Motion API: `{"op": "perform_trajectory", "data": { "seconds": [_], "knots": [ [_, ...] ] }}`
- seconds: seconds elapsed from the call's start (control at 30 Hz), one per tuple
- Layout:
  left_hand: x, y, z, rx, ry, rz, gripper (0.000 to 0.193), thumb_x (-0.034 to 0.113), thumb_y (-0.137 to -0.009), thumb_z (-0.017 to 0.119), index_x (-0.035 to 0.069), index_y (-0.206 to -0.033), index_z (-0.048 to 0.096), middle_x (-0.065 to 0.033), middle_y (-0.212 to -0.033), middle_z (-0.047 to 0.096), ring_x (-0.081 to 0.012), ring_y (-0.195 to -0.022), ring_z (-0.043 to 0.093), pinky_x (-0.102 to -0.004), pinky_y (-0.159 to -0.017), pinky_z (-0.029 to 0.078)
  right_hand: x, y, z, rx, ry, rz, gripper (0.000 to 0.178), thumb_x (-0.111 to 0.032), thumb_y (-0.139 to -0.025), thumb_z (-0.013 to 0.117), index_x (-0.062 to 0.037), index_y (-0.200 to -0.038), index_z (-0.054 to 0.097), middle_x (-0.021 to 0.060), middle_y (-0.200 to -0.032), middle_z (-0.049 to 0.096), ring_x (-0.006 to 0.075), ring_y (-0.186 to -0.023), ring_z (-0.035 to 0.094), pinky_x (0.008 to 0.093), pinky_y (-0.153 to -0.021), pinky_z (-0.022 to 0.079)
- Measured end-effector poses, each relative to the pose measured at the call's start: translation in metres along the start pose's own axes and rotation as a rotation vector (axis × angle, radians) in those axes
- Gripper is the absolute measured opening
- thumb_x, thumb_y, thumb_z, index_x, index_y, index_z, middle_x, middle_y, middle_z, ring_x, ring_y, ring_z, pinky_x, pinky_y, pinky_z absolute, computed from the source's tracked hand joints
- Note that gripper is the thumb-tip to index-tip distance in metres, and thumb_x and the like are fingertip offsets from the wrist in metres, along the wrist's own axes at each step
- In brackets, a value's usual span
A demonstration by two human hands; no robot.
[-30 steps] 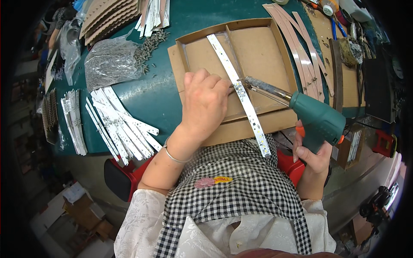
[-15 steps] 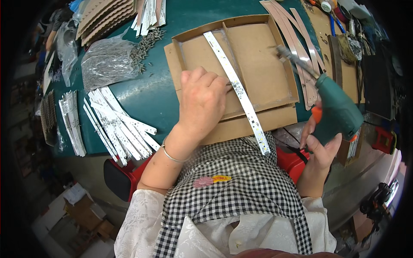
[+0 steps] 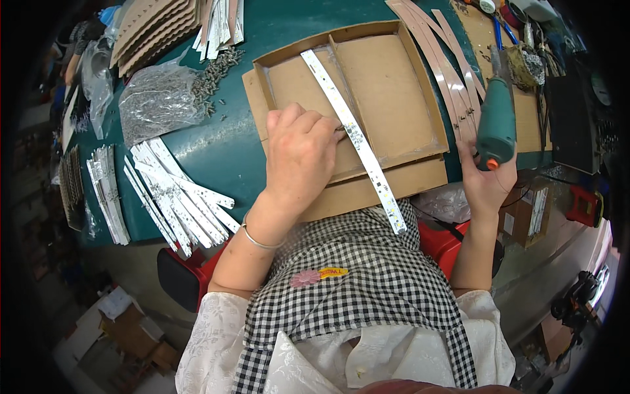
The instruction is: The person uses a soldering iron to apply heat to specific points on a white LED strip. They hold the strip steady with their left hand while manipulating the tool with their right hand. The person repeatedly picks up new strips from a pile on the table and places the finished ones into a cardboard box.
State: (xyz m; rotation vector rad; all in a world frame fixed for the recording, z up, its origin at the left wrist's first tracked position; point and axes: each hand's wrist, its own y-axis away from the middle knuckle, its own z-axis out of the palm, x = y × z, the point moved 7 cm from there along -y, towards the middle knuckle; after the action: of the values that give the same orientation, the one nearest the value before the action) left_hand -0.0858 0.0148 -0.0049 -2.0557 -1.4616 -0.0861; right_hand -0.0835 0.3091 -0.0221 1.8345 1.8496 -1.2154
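Note:
A narrow white LED strip board (image 3: 364, 154) lies slanted across a shallow cardboard tray (image 3: 420, 98), its near end jutting over the tray's front edge. Beside the board's middle, my left hand (image 3: 298, 154) is closed, its fingertips pinching a small dark thing too hidden to name. At the right, my right hand (image 3: 487, 187) is round the rear of a green soldering gun (image 3: 497, 125) with an orange part. The gun's metal end points away from me, next to the tools at the table's right.
A heap of LED boards (image 3: 180, 197) lies left, with a bundle (image 3: 107, 194) beyond. A plastic bag of small metal parts (image 3: 157, 102) sits beside loose ones (image 3: 216, 72). Corrugated cardboard (image 3: 151, 29) is stacked far left. Curved copper-coloured strips (image 3: 436, 59) lie right of the tray.
My right hand has swung the soldering gun away from the tray, outward and forward; its tip now points away from me. My left hand stays by the board; the whole view has shifted slightly.

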Motion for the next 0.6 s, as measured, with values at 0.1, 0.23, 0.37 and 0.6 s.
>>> {"op": "perform_trajectory", "data": {
  "seconds": [0.1, 0.23, 0.37, 0.6],
  "knots": [
    [-0.001, 0.000, -0.001, -0.003, 0.007, -0.006, 0.015, 0.005, -0.071, 0.081, 0.009, -0.084, 0.074, -0.0019, -0.072, 0.063, -0.0222, -0.074, 0.055, -0.0368, -0.072, 0.040, -0.016, -0.007, 0.003, 0.007, 0.104, -0.162, 0.064, -0.002, -0.072, 0.085, 0.0014, -0.129, 0.055, 0.0159, -0.108, 0.070, 0.0263, -0.093, 0.072, 0.0334, -0.082, 0.056],
    [-0.002, 0.000, -0.001, 0.003, 0.017, -0.012, 0.016, 0.006, -0.070, 0.081, 0.009, -0.083, 0.074, -0.0018, -0.072, 0.064, -0.0220, -0.074, 0.055, -0.0367, -0.072, 0.040, -0.019, -0.012, 0.005, 0.029, 0.163, -0.206, 0.057, -0.003, -0.074, 0.086, 0.0014, -0.124, 0.057, 0.0118, -0.100, 0.070, 0.0216, -0.086, 0.069, 0.0323, -0.080, 0.054],
    [-0.003, 0.000, -0.003, -0.005, 0.019, -0.011, 0.018, 0.006, -0.069, 0.082, 0.009, -0.085, 0.074, -0.0018, -0.073, 0.064, -0.0219, -0.074, 0.056, -0.0368, -0.072, 0.040, -0.013, -0.015, 0.004, 0.021, 0.234, -0.213, 0.062, -0.005, -0.072, 0.086, 0.0013, -0.127, 0.056, 0.0172, -0.105, 0.069, 0.0315, -0.092, 0.070, 0.0370, -0.080, 0.055],
    [0.004, 0.002, -0.027, -0.038, 0.016, 0.006, 0.024, 0.006, -0.066, 0.082, 0.009, -0.089, 0.073, -0.0025, -0.076, 0.065, -0.0227, -0.076, 0.056, -0.0368, -0.072, 0.040, -0.013, -0.018, 0.003, 0.016, 0.244, -0.220, 0.066, -0.007, -0.070, 0.086, 0.0017, -0.128, 0.056, 0.0201, -0.108, 0.068, 0.0372, -0.094, 0.070, 0.0398, -0.080, 0.056]
  ]
}}
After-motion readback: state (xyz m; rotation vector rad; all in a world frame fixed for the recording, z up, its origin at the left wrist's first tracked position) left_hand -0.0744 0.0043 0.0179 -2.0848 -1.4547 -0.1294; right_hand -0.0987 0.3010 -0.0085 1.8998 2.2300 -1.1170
